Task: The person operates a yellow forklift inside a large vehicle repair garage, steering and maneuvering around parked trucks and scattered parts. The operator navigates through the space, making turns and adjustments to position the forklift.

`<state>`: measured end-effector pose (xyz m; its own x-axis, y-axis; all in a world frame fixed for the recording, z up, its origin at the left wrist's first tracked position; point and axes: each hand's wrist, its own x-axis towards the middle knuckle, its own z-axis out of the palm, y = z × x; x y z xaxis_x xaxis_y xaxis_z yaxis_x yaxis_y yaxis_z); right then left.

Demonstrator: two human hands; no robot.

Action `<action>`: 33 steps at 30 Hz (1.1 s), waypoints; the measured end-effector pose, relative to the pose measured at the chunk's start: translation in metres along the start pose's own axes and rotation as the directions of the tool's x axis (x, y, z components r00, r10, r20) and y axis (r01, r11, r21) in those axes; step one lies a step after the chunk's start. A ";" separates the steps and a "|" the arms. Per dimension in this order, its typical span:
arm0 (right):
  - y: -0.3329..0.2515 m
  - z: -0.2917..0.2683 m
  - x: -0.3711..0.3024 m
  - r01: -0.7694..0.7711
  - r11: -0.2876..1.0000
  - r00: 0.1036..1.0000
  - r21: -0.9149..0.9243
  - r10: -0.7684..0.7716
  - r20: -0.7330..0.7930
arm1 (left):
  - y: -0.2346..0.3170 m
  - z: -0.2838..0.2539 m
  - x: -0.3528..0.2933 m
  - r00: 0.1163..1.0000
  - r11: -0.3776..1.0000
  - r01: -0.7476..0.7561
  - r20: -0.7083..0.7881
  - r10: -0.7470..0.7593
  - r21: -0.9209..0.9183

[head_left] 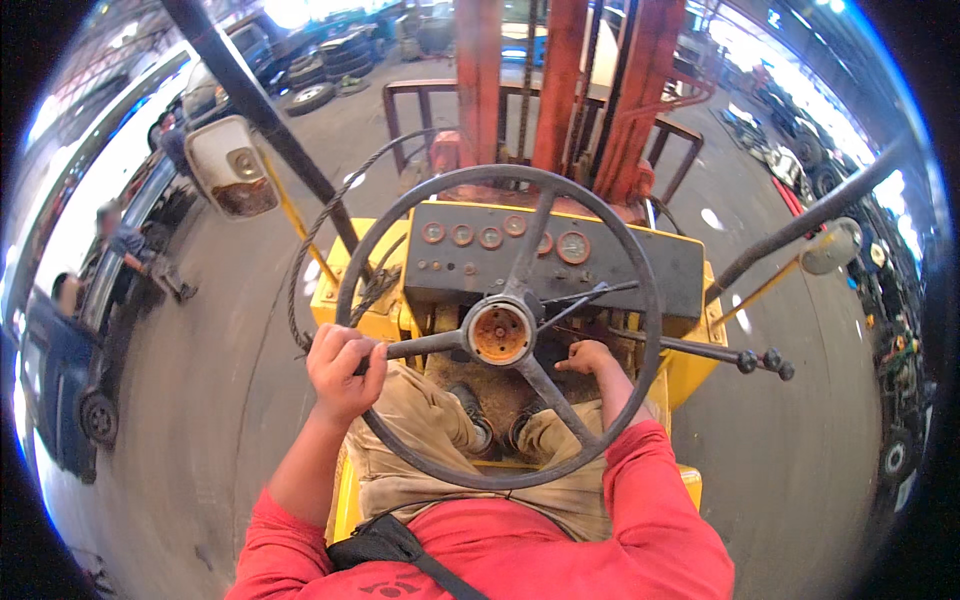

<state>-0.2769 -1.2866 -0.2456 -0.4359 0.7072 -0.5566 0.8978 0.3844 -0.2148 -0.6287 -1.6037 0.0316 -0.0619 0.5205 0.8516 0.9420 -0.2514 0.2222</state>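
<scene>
A large black steering wheel (650, 320) with three spokes and a rusty open hub is in front of me. My left hand (345, 368) is closed around the left side of its rim. Beneath the wheel, on the right, my right hand (588, 358) reaches below the dashboard (680, 275) with fingers curled in. What those fingers hold, if anything, is hidden. Several round gauges with orange rims (573, 247) sit on the dark panel. To the right of my right hand, black levers with round knobs (747, 361) stick out sideways.
A red forklift mast (555, 100) rises ahead. A white-framed lamp (235, 165) hangs at the left, another lamp (832, 245) at the right. Along the left are vehicles and a person (140, 250); tyres (345, 58) are stacked far left. Vehicle parts (800, 150) line the right side.
</scene>
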 end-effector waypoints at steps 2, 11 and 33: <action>-0.002 -0.007 -0.013 0.078 0.997 0.995 0.017 -0.078 0.055 | 0.000 0.000 0.001 1.000 1.000 0.006 0.005 -0.006 0.002; -0.009 -0.005 -0.009 0.071 0.975 0.992 -0.210 -0.047 0.117 | -0.009 -0.007 0.006 0.999 0.999 -0.004 0.042 0.005 -0.038; 0.034 0.032 0.006 0.309 0.912 0.929 0.270 -0.230 -0.290 | -0.022 -0.004 -0.003 1.000 0.986 0.006 0.029 -0.001 -0.167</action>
<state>-0.2471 -1.2883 -0.2813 -0.6291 0.7409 -0.2352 0.7006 0.4092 -0.5846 -0.6503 -1.6037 0.0259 -0.0538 0.5442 0.8372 0.8735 -0.3806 0.3036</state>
